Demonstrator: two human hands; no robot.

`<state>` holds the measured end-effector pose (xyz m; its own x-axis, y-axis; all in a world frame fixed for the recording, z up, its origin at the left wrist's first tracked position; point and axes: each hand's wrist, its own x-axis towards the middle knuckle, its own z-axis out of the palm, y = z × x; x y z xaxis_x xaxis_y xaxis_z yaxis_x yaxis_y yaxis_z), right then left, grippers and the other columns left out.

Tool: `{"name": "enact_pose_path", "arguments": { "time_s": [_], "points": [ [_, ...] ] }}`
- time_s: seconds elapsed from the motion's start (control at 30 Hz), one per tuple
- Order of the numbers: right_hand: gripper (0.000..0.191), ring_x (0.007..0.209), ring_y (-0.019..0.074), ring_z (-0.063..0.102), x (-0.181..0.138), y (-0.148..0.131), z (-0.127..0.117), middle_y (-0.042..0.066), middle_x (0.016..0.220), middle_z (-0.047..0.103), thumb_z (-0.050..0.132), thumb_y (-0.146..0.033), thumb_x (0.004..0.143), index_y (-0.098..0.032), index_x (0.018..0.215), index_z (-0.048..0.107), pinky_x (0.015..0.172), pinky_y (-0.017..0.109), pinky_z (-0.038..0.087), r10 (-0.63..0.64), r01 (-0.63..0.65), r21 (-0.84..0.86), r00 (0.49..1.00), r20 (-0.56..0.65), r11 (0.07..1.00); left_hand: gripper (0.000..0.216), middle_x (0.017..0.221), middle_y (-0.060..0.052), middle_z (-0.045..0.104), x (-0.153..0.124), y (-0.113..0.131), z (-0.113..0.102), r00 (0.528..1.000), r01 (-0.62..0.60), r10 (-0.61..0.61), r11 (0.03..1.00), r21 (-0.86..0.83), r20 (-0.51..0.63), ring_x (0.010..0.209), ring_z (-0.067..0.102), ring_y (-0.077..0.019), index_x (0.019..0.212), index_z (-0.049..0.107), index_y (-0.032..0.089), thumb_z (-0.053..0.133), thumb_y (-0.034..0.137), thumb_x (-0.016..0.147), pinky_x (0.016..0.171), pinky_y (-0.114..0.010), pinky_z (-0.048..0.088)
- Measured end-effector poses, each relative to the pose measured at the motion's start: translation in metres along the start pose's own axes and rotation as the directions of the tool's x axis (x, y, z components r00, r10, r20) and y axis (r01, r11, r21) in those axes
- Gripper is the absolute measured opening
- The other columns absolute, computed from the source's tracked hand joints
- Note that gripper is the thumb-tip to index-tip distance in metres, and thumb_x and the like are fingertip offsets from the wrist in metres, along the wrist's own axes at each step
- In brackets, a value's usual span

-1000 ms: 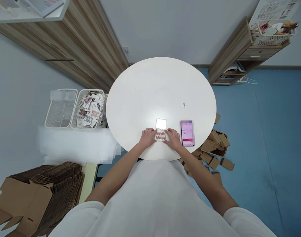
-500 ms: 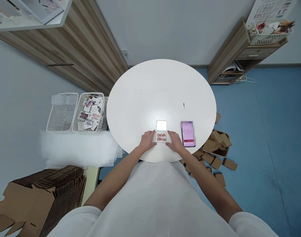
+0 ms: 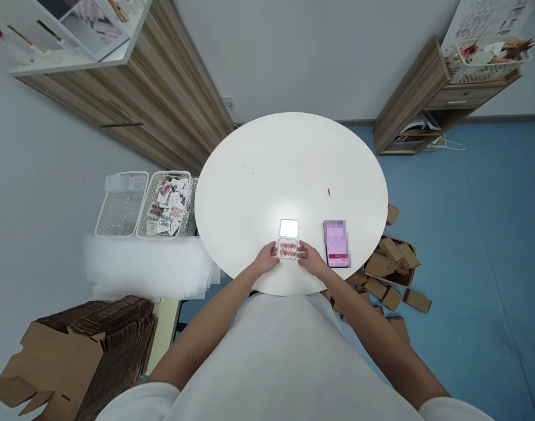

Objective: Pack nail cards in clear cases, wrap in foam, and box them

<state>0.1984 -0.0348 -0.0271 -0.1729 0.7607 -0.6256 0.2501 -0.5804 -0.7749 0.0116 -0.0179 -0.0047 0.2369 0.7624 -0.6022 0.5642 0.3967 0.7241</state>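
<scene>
Nail case (image 3: pixel 287 248): small clear case at the near edge of the round white table (image 3: pixel 249 175), straight in front of the body, flat on the tabletop.
Lid (image 3: pixel 289 228): swung open and lying flat on the far side of the base, glaring white under the light (hinge too small to make out).
Press-on nails (image 3: pixel 287 250): pinkish set in two short rows inside the base, apparently seated in place.
Left hand (image 3: pixel 267 260): at the case's left edge, fingers curled in, tips pressed on that edge and closed against it.
Right hand (image 3: pixel 313 261): mirrored at the right edge, fingertips closed on the case the same way, so held between both hands.
Progress, as a judgement: nails already in the base and the case squared up; lid not yet shut.
Phone (image 3: pixel 336 242): face up with a pink screen, just beside the right hand, apart from the case.
Card basket (image 3: pixel 167 202): white mesh basket of nail cards, left of the table.
Clear basket (image 3: pixel 121 204): beside it, holding see-through cases.
Foam sheet (image 3: pixel 148 263): white, under and in front of both baskets.
Flat cartons (image 3: pixel 87 345): stack of unfolded cardboard, near left.
Small boxes (image 3: pixel 392 263): brown, scattered on the blue floor, right of the table.
</scene>
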Motion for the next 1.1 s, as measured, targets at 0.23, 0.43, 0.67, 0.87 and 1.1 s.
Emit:
{"name": "enact_pose_path", "arguments": {
  "time_s": [0.23, 0.43, 0.67, 0.87, 1.1],
  "points": [
    [0.065, 0.081, 0.0130, 0.056, 0.002, -0.007, -0.001, 0.007, 0.108, 0.048, 0.047, -0.006, 0.062, -0.020, 0.125, 0.041, 0.058, 0.021, 0.046, -0.023, 0.022, 0.022, 1.000, 0.003, 1.000, 0.043, 0.090, -0.004, 0.057, -0.008, 0.007, 0.005, 0.997, -0.041, 0.033, 0.990, -0.137, -0.065, 0.077, 0.052, -0.0133, 0.102, 0.056, 0.018, 0.049, 0.004, 0.062, 0.071, -0.026, 0.044],
    [0.059, 0.074, 0.0105, 0.054, -0.009, -0.009, -0.001, 0.004, 0.107, 0.050, 0.053, -0.015, 0.065, -0.023, 0.123, 0.044, 0.053, 0.019, 0.042, -0.077, 0.082, 0.087, 0.995, -0.062, 0.993, 0.051, 0.105, -0.007, 0.055, -0.017, -0.006, 0.009, 0.974, -0.056, -0.014, 0.952, -0.301, -0.227, 0.082, 0.051, -0.0134, 0.116, 0.052, 0.019, 0.057, 0.012, 0.065, 0.075, -0.026, 0.041],
    [0.055, 0.064, 0.0075, 0.049, -0.037, -0.018, 0.000, 0.002, 0.100, 0.051, 0.055, -0.022, 0.065, -0.023, 0.119, 0.048, 0.051, 0.020, 0.039, -0.135, 0.146, 0.121, 0.986, -0.099, 0.982, 0.047, 0.104, -0.008, 0.061, -0.037, -0.011, 0.005, 0.985, -0.129, 0.049, 0.847, -0.515, -0.166, 0.089, 0.055, -0.0158, 0.116, 0.053, 0.019, 0.060, 0.031, 0.071, 0.079, -0.030, 0.041],
    [0.049, 0.057, 0.0069, 0.046, -0.059, -0.028, 0.006, 0.001, 0.093, 0.054, 0.058, -0.026, 0.063, -0.023, 0.112, 0.054, 0.051, 0.022, 0.038, -0.182, 0.204, 0.130, 0.969, -0.166, 0.970, 0.046, 0.090, -0.007, 0.066, -0.053, -0.002, -0.001, 0.991, -0.121, 0.055, 0.767, -0.631, -0.123, 0.078, 0.058, -0.0142, 0.107, 0.058, 0.018, 0.066, 0.038, 0.066, 0.073, -0.030, 0.044],
    [0.037, 0.075, 0.0136, 0.055, -0.082, -0.031, 0.019, 0.004, 0.093, 0.059, 0.059, -0.039, 0.067, -0.022, 0.100, 0.059, 0.071, 0.029, 0.042, -0.216, 0.280, 0.212, 0.936, -0.278, 0.936, 0.046, 0.081, -0.007, 0.067, -0.069, -0.002, -0.008, 0.995, -0.098, 0.053, 0.711, -0.696, -0.085, 0.068, 0.059, -0.0120, 0.098, 0.061, 0.015, 0.073, 0.034, 0.058, 0.069, -0.028, 0.045]
  ]
}}
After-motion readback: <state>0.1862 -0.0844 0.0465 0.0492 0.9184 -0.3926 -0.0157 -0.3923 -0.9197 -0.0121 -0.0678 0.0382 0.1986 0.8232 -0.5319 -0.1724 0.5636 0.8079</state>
